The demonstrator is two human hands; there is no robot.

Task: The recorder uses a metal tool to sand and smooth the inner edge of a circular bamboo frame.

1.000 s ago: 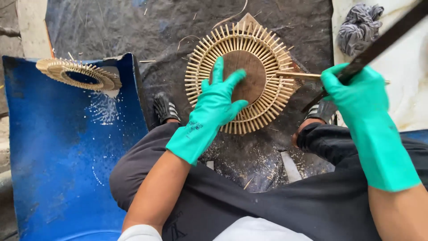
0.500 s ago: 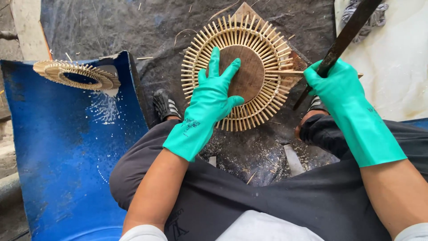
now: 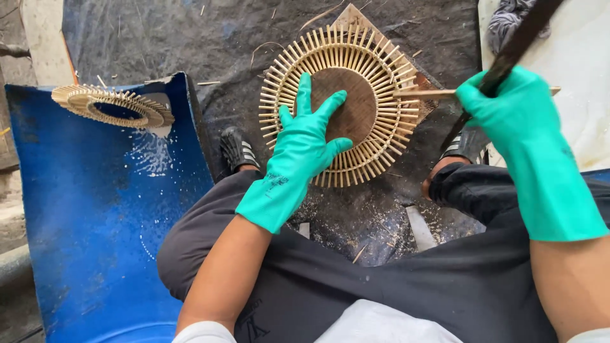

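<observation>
A round bamboo-slat frame [image 3: 381, 76] with a brown wooden disc in its middle lies on a dark sheet between my feet. My left hand [image 3: 308, 140], in a green rubber glove, lies flat on it with the fingers spread over the disc and the near slats. My right hand [image 3: 505, 101], also gloved green, is closed around a long dark blade-like tool [image 3: 515, 44] that rises toward the upper right. One thin bamboo stick [image 3: 422, 93] pokes out of the frame's right side toward that hand.
A blue plastic drum half [image 3: 95, 216] lies at the left, and a second bamboo ring [image 3: 111, 105] rests on its far edge. Shavings and sawdust cover the dark sheet [image 3: 203, 38]. A grey rag [image 3: 505, 19] lies on a white sheet [image 3: 584, 101] at the upper right.
My right hand has lifted and drawn the dark tool closer to the frame's right side, tilting it steeper. My left hand keeps pressing on the frame.
</observation>
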